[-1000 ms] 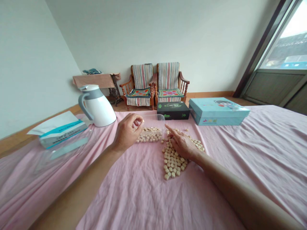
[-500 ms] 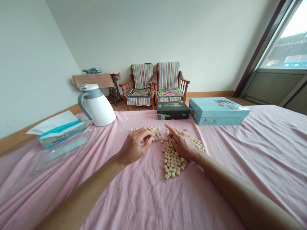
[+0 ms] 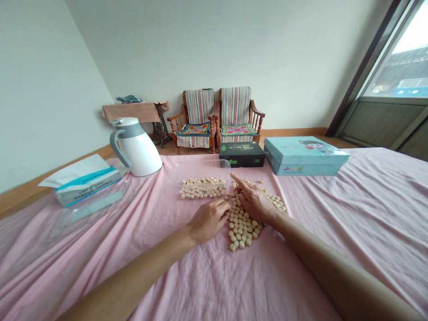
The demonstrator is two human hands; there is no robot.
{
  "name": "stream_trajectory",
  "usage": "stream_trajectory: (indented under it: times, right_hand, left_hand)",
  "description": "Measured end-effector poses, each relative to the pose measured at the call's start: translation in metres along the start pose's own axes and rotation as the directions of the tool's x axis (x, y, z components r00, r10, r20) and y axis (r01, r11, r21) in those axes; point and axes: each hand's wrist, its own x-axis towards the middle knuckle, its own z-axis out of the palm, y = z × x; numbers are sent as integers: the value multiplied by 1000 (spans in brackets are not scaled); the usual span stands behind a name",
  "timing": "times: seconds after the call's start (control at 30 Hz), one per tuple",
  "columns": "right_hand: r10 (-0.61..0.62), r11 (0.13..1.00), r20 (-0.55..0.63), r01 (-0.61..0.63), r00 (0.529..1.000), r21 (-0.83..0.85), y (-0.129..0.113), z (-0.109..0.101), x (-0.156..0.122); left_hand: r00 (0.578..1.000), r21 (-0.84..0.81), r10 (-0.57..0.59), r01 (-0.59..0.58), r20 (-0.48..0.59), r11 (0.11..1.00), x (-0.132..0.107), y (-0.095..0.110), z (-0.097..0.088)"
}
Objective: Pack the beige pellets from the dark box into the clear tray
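Note:
On a pink bedsheet [image 3: 187, 276] lies a patch of small cream-coloured nuggets [image 3: 241, 227], packed side by side. My right hand [image 3: 254, 203] rests flat on its upper part, index finger stretched toward the far end. My left hand [image 3: 209, 220] lies at the patch's left edge, its fingertips at the nuggets, with nothing visible between its fingers. Just beyond sits a clear plastic tray [image 3: 200, 171] holding neat rows of the same nuggets [image 3: 202, 188]. Neither hand touches the tray.
A white-and-grey jug [image 3: 135, 149] and a tissue-like packet [image 3: 87, 186] with clear plastic [image 3: 96, 207] stand left. A black box [image 3: 242, 154] and a pale blue box [image 3: 302, 156] lie at the far edge. Two wooden armchairs [image 3: 217, 118] stand beyond.
My left hand has moved from over the tray, nearer and to the right, to the patch's edge. The tray's nuggets now show uncovered. My right hand has barely moved.

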Motion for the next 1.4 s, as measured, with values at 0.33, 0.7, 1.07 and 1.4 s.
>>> stream_trajectory:
  times: [0.33,0.7,1.07,1.4]
  right_hand:
    - [-1,1000,-11,1,1000,10,-1,-1,1]
    - [-5,1000,-15,5,1000,19,0,-1,1]
    - [-27,1000,-19,27,999,-11,5,4,0]
    - [-10,1000,-25,10,1000,4,2,2,0]
  left_hand:
    - [867,84,-40,94,-497,992,11,-30,-78]
    - [790,48,-11,51,-613,998,1,-22,-74]
    - [926,-253,224,-148,305,956,-21,18,-40]
    - [911,-213,300,-246,282,946,-26,34,-20]
